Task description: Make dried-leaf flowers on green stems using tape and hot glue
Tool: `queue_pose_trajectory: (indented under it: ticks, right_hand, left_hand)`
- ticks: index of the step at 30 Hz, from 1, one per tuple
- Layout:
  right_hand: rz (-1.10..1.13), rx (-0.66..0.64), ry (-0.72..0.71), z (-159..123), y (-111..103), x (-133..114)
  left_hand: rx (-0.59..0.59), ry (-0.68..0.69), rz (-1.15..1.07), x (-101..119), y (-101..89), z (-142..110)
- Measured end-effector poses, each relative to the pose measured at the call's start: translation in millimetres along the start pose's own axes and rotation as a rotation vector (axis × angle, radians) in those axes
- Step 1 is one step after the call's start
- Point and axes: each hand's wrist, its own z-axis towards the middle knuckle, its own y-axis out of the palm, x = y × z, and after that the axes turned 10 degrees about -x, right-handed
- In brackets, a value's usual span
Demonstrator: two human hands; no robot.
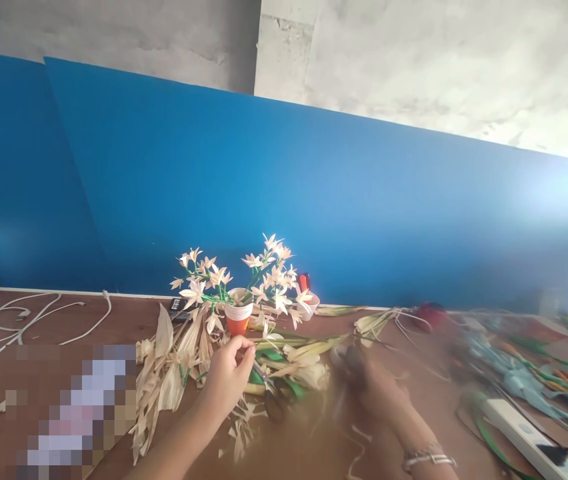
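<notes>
My left hand point(227, 375) is closed in a pinch over a heap of dried pale leaf strips point(174, 373) and green stems on the brown table point(39, 373). What its fingers hold is too small to make out. My right hand point(371, 387) is smeared by motion to the right of the heap, with a metal bracelet point(427, 457) on the wrist; its fingers cannot be read. Just behind the left hand stands an orange and white paper cup point(238, 319) among cream paper flowers point(244, 277) on green stems.
A blue panel point(314, 200) walls off the back of the table. White cables point(24, 317) trail at the left. A white power strip point(524, 433) lies at the right, with blurred green and orange stems point(539, 373) beyond it. A red object point(431, 313) sits further back.
</notes>
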Motion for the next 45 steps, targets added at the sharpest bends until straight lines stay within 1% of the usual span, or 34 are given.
queue_pose_trajectory:
  ticks: [2,3,4,5,7,8,10,12,14,17,19,21,23,25,29,31,32,34,37,38,39,40,41,42,45]
  right_hand:
    - [-0.055,0.008,0.027,-2,-9,-20]
    - [-0.055,0.028,-0.001,-2,-13,-34]
    - [-0.029,0.039,-0.072,-2,-16,-49]
    - [0.028,0.035,-0.183,-2,-17,-66]
    - [0.165,-0.021,-0.368,-2,-13,-100]
    - [0.232,-0.06,-0.42,-3,-8,-115]
    - [0.41,-0.084,-0.428,-3,6,-138]
    - [0.693,-0.073,-0.372,1,18,-149]
    - [0.837,-0.074,-0.321,11,25,-149]
    - [1.002,-0.09,-0.226,34,19,-135]
    - [1.131,-0.09,-0.174,50,8,-123]
    - [1.239,-0.088,-0.159,62,-8,-114]
    - [1.316,-0.094,-0.161,70,-24,-111]
    - [1.378,-0.066,-0.16,77,-40,-110]
    - [1.421,0.024,-0.19,89,-71,-107]
    - [1.383,0.016,-0.202,90,-82,-100]
    - [1.342,-0.019,-0.199,87,-85,-96]
    - [1.227,-0.137,-0.182,76,-85,-86]
    - [1.022,-0.352,-0.192,48,-72,-77]
    - [0.797,-0.521,-0.255,38,-67,-76]
    - [0.631,-0.617,-0.319,28,-63,-78]
    - [0.544,-0.698,-0.403,20,-60,-81]
    - [0.49,-0.775,-0.482,12,-58,-85]
    - [0.492,-0.826,-0.548,6,-57,-90]
    - [0.571,-0.938,-0.674,-3,-63,-106]
  left_hand:
    - [0.0,0.005,-0.007,1,-1.0,0]
    - [0.001,0.007,-0.008,2,-1.5,0]
    - [0.004,0.007,-0.008,3,-2.0,-1]
    - [0.006,0.005,-0.006,4,-2.4,-1]
    - [0.01,-0.001,0.0,5,-2.8,-2]
    - [0.009,-0.004,0.0,6,-2.8,-2]
    - [0.006,-0.009,-0.002,7,-2.5,-2]
    - [0.003,-0.008,-0.012,8,-2.0,-3]
    - [0.003,-0.001,-0.023,9,-1.8,-3]
    - [0.008,0.002,-0.035,10,-1.6,-3]
    - [0.003,-0.001,-0.038,10,-0.9,-4]
    - [-0.006,0.002,-0.041,10,0.1,-3]
    - [-0.013,0.009,-0.039,8,1.2,-3]
    - [-0.016,0.009,-0.033,8,1.9,-3]
    - [-0.018,0.005,-0.028,9,2.5,-4]
    - [-0.028,0.006,-0.035,9,3.3,-5]
    - [-0.042,0.004,-0.04,8,4.0,-5]
    - [-0.079,0.002,-0.057,7,5.5,-5]
    - [-0.173,-0.004,-0.145,6,6.6,-6]
    - [-0.211,-0.011,-0.192,8,5.9,-7]
    - [-0.249,-0.02,-0.245,10,4.6,-7]
    - [-0.289,-0.035,-0.298,14,2.7,-8]
    - [-0.318,-0.029,-0.354,18,0.2,-9]
    - [-0.353,-0.032,-0.409,22,-2.6,-10]
    - [-0.535,-0.037,-0.563,32,-10.4,-13]
